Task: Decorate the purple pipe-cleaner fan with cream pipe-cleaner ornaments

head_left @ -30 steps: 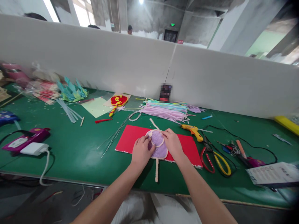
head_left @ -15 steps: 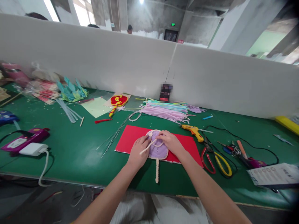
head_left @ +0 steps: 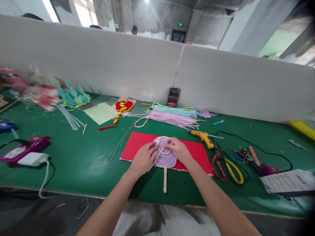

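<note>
A round purple fan [head_left: 166,160] with a cream rim lies flat on a red board [head_left: 197,154]. Its cream handle [head_left: 165,180] points toward me past the board's near edge. Across the fan's face, a cream pipe cleaner [head_left: 159,152] forms a curve with one loose straight end slanting down left. My right hand [head_left: 181,151] pinches this pipe cleaner near the fan's upper right. Fingers closed, my left hand [head_left: 144,158] grips the fan's left edge, beside a small cream knot-like shape [head_left: 157,142]; its fingertips are partly hidden.
Behind the board lies a bundle of pipe cleaners [head_left: 172,118]. A yellow glue gun [head_left: 203,137] and pliers-like cutters [head_left: 227,165] are at right. Thin wires [head_left: 118,147], a red-and-yellow fan [head_left: 124,105] and a purple power strip [head_left: 31,149] sit left. A partition [head_left: 98,62] stands behind.
The pipe cleaner's loose end has swung downward and now runs beside my left hand's thumb side. Both hands stay at the fan, and the view has shifted slightly.
</note>
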